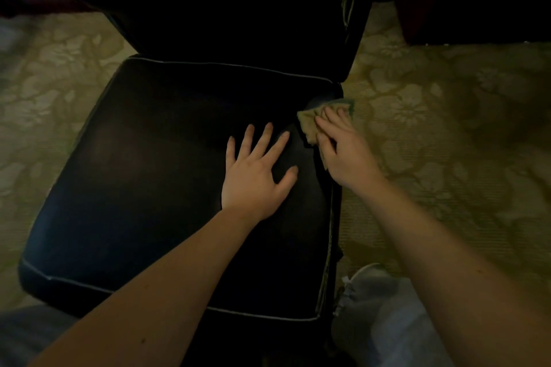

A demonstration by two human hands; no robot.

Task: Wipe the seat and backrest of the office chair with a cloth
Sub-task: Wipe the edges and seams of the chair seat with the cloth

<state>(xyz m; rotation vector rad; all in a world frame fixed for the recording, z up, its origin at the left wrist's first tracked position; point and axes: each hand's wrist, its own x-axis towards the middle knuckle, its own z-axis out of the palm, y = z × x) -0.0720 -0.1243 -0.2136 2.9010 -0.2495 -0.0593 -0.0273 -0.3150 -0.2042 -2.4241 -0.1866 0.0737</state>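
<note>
Hands apart: the left hand (256, 178) lies flat, fingers spread, on the black seat (149, 187). At the seat's right edge, the right hand (343, 148) presses a tan cloth (308, 125) with flat fingers.

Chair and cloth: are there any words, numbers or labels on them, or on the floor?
None to read. No words, numbers or labels show on the seat, the backrest, the cloth or the carpet. The picture is dim, so tiny print could be missed.
</note>
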